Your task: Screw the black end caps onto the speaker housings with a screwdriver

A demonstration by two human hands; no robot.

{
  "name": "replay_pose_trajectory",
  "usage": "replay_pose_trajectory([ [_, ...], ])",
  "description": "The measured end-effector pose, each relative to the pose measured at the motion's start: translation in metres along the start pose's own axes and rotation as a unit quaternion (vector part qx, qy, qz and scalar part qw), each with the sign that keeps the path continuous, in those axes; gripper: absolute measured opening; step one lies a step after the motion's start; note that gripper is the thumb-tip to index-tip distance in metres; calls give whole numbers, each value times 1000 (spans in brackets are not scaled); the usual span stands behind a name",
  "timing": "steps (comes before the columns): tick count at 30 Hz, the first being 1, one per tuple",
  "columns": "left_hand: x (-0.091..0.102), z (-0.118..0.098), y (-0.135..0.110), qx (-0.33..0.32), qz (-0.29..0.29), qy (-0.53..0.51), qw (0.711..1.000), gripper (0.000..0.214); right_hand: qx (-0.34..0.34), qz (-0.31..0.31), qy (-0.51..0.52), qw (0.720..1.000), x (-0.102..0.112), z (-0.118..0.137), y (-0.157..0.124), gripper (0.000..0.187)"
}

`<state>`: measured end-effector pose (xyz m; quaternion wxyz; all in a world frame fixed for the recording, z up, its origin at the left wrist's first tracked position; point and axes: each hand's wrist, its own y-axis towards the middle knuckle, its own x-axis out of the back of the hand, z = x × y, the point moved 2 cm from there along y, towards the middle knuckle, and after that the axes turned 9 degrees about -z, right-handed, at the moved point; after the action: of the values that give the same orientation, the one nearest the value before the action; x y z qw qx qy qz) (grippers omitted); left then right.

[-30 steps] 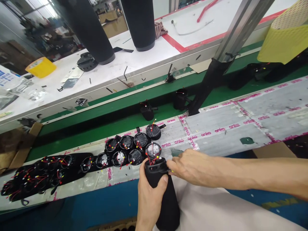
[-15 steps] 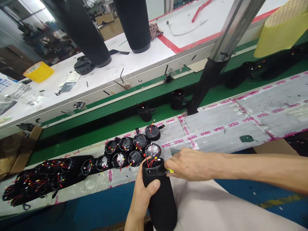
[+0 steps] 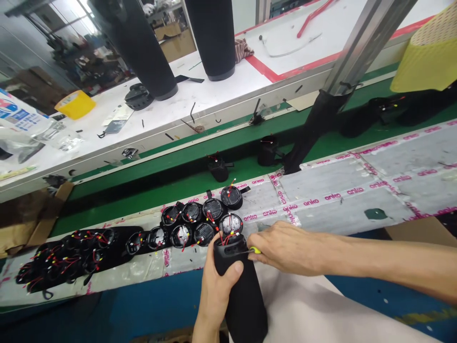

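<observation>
My left hand (image 3: 219, 290) is wrapped round a black fabric-covered cylindrical speaker body (image 3: 246, 300), its thumb lying across the front just below the top. The body leans, and red wires with small connectors (image 3: 231, 237) stick out of its open upper end. My right hand (image 3: 276, 245) is closed on a screwdriver (image 3: 255, 249) with a yellow handle, most of which the fingers hide. Its thin metal shaft points left and meets the dark collar at the top of the body. Whether the tip is inside the collar, I cannot tell.
Several similar wired cylinders (image 3: 212, 209) stand grouped behind my hands on the taped grey ledge (image 3: 321, 190); more lie at left (image 3: 60, 257). Beyond runs a green conveyor belt (image 3: 243, 171). A white bench (image 3: 160, 119) holds tall black cylinders (image 3: 214, 43) and yellow tape (image 3: 75, 104). A metal post (image 3: 357, 52) rises at right.
The view has shifted a little, so the scene sits further right. More of the screwdriver's shaft now shows at the collar, and the body has turned slightly. Both hands keep their hold.
</observation>
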<state>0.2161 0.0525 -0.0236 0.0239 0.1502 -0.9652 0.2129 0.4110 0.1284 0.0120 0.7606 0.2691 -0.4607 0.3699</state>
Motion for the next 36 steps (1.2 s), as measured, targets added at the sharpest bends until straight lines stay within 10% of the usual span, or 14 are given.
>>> replay_pose_trajectory([
  [19, 2, -9, -10, -20, 4, 131, 991, 81, 101, -35, -157, 982, -12, 10, -7, 15],
  [36, 7, 1, -14, -24, 12, 125, 992, 70, 112, 10, -80, 990, -10, 11, 0, 11],
])
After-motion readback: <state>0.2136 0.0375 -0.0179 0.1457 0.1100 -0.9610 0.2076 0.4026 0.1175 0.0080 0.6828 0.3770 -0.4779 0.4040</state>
